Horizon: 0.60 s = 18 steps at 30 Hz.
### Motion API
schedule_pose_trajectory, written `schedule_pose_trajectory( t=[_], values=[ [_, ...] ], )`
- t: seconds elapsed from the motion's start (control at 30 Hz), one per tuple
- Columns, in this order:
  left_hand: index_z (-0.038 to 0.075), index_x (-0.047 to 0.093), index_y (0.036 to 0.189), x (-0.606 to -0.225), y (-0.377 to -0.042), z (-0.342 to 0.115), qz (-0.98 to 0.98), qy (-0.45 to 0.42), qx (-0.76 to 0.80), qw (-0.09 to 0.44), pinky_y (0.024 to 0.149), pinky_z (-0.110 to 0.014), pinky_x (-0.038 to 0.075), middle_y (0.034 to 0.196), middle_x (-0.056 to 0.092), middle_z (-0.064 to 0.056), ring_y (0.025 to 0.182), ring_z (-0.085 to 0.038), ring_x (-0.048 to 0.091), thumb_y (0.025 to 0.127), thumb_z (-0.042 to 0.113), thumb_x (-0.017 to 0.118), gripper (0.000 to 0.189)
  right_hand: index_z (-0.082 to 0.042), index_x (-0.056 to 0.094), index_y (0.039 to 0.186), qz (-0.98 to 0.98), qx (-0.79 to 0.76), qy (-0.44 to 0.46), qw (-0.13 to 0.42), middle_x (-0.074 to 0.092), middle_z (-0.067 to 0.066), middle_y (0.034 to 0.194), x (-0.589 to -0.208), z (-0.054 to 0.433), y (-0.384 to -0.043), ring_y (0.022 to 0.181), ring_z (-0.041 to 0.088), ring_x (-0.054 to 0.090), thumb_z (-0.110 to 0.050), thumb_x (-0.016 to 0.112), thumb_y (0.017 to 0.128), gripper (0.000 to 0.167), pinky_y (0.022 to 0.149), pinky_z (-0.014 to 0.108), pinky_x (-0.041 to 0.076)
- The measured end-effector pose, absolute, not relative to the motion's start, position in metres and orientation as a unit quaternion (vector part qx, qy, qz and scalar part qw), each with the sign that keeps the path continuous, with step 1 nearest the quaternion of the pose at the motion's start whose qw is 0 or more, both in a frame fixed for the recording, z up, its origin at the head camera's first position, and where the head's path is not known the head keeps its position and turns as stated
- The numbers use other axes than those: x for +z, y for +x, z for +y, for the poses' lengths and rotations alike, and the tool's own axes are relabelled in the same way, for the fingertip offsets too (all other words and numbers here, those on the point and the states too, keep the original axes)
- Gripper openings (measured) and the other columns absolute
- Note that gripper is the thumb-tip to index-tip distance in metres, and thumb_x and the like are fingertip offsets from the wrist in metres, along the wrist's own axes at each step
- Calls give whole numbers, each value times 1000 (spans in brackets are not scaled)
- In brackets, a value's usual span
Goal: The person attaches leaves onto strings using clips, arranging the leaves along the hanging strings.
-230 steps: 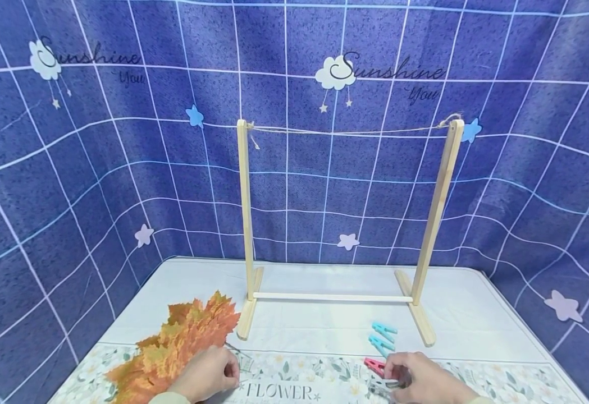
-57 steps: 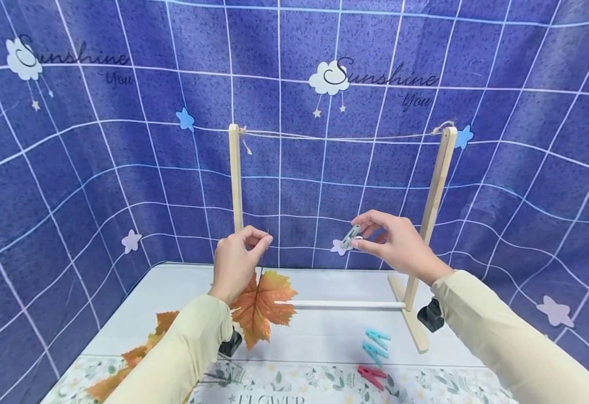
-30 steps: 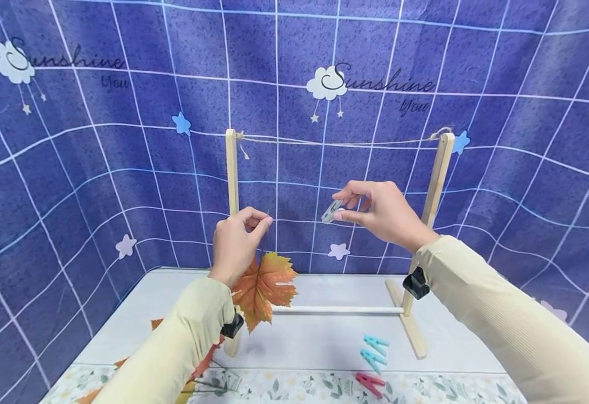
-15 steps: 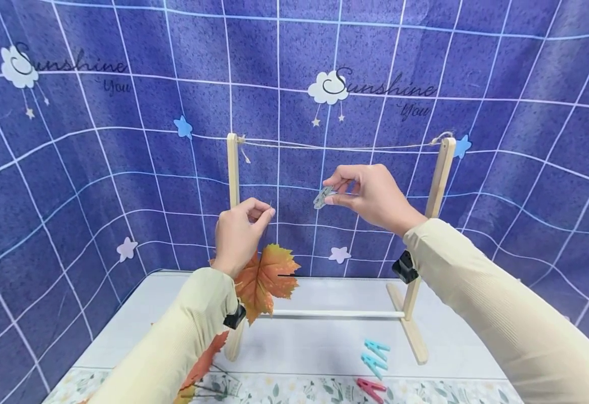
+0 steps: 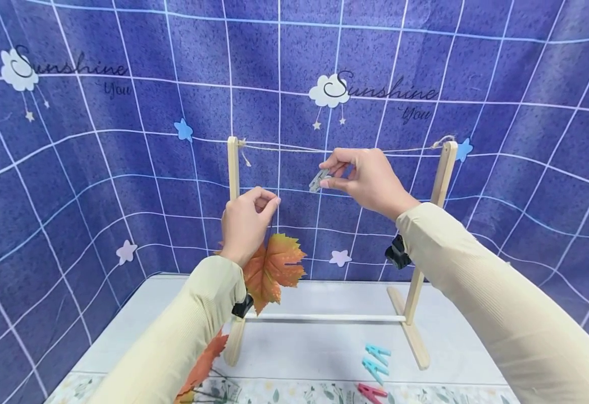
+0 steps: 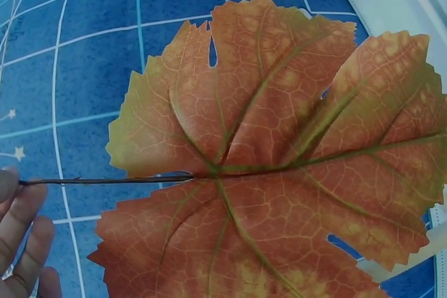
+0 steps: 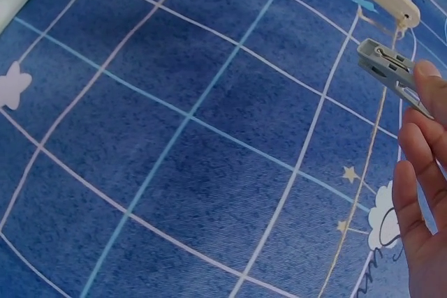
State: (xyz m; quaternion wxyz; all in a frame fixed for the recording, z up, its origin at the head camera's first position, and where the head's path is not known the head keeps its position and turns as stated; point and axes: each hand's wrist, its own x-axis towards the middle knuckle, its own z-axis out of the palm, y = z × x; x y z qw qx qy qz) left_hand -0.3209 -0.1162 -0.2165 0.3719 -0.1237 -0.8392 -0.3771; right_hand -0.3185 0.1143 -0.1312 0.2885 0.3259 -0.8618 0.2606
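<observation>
My left hand (image 5: 247, 224) pinches the thin dark stem (image 6: 112, 181) of an orange artificial maple leaf (image 5: 276, 266), which hangs below the fingers. In the left wrist view the leaf (image 6: 279, 158) fills most of the picture, its lobes edged with yellow-green. Higher and to the right, my right hand (image 5: 367, 177) pinches a grey clothespin (image 5: 318, 180) between thumb and fingers, tip pointing left. The clothespin (image 7: 387, 64) shows its metal spring in the right wrist view. Both hands are below the twine (image 5: 289, 149) strung between the wooden posts, the right one just under it.
The wooden stand has a left post (image 5: 233, 168), a right post (image 5: 443, 174) and a white lower bar (image 5: 324, 318). On the table lie two blue clothespins (image 5: 375, 367) and a red clothespin (image 5: 371, 391). More leaves (image 5: 204, 362) lie at front left, partly behind the left sleeve.
Earlier both hands were down at the table, by the leaves and clothespins. Since then they have risen with one leaf and the grey clothespin; lately the right hand moved up and left toward the twine.
</observation>
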Motion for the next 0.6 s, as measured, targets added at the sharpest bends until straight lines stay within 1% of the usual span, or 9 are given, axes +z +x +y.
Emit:
schedule_pose_trajectory(
  t=[0.1, 0.27, 0.47, 0.6],
  values=[
    [10, 77, 102, -212, -322, -114, -842, -113, -376, 370, 73, -43, 50, 85, 75, -5, 77, -23, 67, 98, 26, 69, 18, -10, 76, 100, -860, 258, 328, 293, 76, 2, 93, -126, 111, -321, 78, 15, 67, -17, 83, 86, 17, 72, 32, 53],
    [10, 76, 101, -206, -326, -111, -838, -97, -379, 380, 72, -44, 50, 84, 74, -4, 76, -24, 67, 98, 27, 69, 18, -9, 76, 98, -849, 259, 340, 310, 76, 3, 91, -119, 106, -325, 79, 15, 68, -16, 84, 85, 17, 73, 31, 53],
    [9, 75, 100, -198, -334, -109, -832, -85, -384, 392, 72, -44, 50, 84, 74, -5, 76, -25, 67, 98, 27, 69, 20, -9, 76, 99, -846, 258, 339, 321, 76, 4, 90, -110, 98, -329, 78, 17, 67, -17, 84, 85, 18, 70, 31, 50],
    [9, 75, 100, -192, -338, -106, -831, -81, -381, 396, 71, -45, 50, 84, 74, -5, 76, -25, 67, 99, 28, 69, 20, -9, 77, 100, -847, 257, 333, 323, 76, 3, 93, -103, 91, -331, 83, 16, 66, -18, 84, 85, 19, 72, 30, 48]
  ],
)
